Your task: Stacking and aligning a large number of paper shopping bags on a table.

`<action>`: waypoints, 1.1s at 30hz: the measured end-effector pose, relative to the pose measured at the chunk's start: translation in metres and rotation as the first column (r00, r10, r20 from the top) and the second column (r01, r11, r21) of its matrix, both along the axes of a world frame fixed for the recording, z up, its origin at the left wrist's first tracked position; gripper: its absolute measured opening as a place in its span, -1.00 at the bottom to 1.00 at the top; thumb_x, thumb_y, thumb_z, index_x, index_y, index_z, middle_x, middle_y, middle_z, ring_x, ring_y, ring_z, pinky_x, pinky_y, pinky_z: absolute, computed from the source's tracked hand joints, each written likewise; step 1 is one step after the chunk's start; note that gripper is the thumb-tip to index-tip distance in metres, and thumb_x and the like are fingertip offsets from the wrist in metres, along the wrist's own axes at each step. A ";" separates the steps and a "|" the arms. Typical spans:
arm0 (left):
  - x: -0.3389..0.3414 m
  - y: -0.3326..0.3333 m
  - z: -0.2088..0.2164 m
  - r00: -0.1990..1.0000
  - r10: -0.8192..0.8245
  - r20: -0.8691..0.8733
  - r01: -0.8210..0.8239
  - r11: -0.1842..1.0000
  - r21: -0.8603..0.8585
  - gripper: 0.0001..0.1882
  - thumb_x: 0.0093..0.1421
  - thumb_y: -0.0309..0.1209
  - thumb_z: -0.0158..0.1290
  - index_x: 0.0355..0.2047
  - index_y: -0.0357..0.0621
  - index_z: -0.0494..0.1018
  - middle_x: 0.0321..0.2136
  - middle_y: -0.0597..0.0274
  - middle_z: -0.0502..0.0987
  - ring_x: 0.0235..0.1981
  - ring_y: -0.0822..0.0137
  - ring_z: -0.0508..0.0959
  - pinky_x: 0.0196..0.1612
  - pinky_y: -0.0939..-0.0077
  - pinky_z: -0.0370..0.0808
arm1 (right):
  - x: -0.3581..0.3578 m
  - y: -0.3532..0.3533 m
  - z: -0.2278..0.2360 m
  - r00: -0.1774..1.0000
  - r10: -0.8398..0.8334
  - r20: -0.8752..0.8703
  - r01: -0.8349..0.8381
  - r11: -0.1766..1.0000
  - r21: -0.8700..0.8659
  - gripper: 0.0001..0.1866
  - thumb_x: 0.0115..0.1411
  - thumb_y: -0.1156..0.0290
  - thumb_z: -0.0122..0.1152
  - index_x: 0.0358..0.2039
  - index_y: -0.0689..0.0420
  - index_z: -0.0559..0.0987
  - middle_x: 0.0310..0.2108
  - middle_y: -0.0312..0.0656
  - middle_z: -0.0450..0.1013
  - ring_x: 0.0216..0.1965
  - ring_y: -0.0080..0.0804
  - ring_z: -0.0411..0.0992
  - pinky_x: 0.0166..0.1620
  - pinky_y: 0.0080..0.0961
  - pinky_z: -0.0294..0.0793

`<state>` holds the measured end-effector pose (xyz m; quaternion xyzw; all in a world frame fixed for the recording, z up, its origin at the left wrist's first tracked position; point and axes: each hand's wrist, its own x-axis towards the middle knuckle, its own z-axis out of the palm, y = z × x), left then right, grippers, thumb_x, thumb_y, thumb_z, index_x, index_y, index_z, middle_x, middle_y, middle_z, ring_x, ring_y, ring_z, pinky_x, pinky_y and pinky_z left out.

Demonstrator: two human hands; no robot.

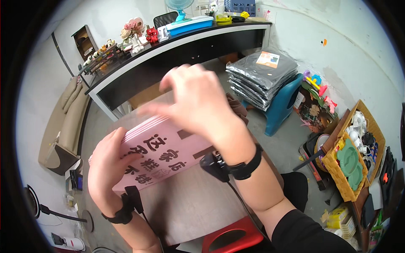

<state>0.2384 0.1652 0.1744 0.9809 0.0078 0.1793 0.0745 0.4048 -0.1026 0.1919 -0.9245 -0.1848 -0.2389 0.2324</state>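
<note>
A pink stack of thin, flat card or paper pieces, printed with dark brown writing and a small drawing, is tilted up over a grey-brown table. Several layered edges show along its top. Gripping the stack's left end is my left hand, its thumb on the printed face and its fingers over the top edge. My right hand is raised above the upper right part, blurred, with thumb and fingers apart and nothing visible in them. The right forearm covers part of the stack's right end.
A dark desk carries a fan, a blue tray and flowers. Plastic-wrapped dark packs lie piled on a blue chair. A woven basket stands at right, a red stool near me, a beige sofa at left.
</note>
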 end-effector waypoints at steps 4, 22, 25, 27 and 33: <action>0.000 0.002 -0.003 1.000 0.008 0.008 -0.008 1.000 0.006 -0.44 0.08 -0.43 0.66 -0.08 -0.29 0.51 -0.14 -0.14 0.68 -0.02 -0.35 0.67 0.02 -0.16 0.61 | 0.013 -0.029 0.004 1.000 0.020 0.011 -0.020 1.000 0.006 -0.35 -0.04 0.19 0.95 0.04 0.07 0.78 -0.07 -0.09 0.75 0.08 0.06 0.73 0.13 -0.04 0.71; -0.001 -0.012 -0.006 0.996 0.017 0.092 -0.026 0.995 0.096 -0.38 0.06 -0.37 0.68 -0.10 -0.28 0.45 -0.20 -0.09 0.66 -0.06 -0.32 0.67 0.02 -0.15 0.61 | 0.007 -0.023 0.003 0.998 0.057 -0.003 -0.057 0.998 0.017 -0.36 -0.03 0.18 0.94 0.03 0.07 0.79 -0.06 -0.09 0.76 0.09 0.06 0.73 0.14 -0.04 0.71; 0.000 -0.010 -0.007 0.997 0.027 0.078 -0.034 0.996 0.085 -0.37 0.05 -0.34 0.69 -0.11 -0.28 0.45 -0.17 -0.06 0.66 -0.02 -0.28 0.66 0.04 -0.13 0.61 | 0.001 -0.023 0.001 0.998 0.062 -0.006 -0.062 0.998 0.022 -0.36 -0.03 0.18 0.94 0.03 0.07 0.79 -0.06 -0.09 0.76 0.09 0.06 0.73 0.14 -0.04 0.71; 0.003 -0.007 -0.007 0.995 0.099 0.001 -0.099 0.995 0.031 -0.36 0.04 -0.33 0.70 -0.13 -0.27 0.44 -0.16 -0.04 0.67 0.00 -0.25 0.66 0.07 -0.11 0.60 | 0.000 -0.020 0.001 0.998 0.059 -0.008 -0.059 0.998 0.029 -0.36 -0.03 0.18 0.94 0.03 0.07 0.79 -0.06 -0.09 0.76 0.09 0.06 0.73 0.14 -0.04 0.70; 0.006 -0.003 -0.014 0.990 0.007 0.142 -0.039 0.974 0.222 -0.35 0.05 -0.33 0.71 -0.15 -0.28 0.42 -0.20 -0.07 0.68 -0.09 -0.28 0.67 -0.01 -0.16 0.60 | -0.004 -0.005 0.000 0.999 0.047 -0.017 -0.046 0.998 0.044 -0.37 -0.03 0.18 0.94 0.03 0.07 0.80 -0.06 -0.09 0.76 0.09 0.06 0.73 0.14 -0.04 0.70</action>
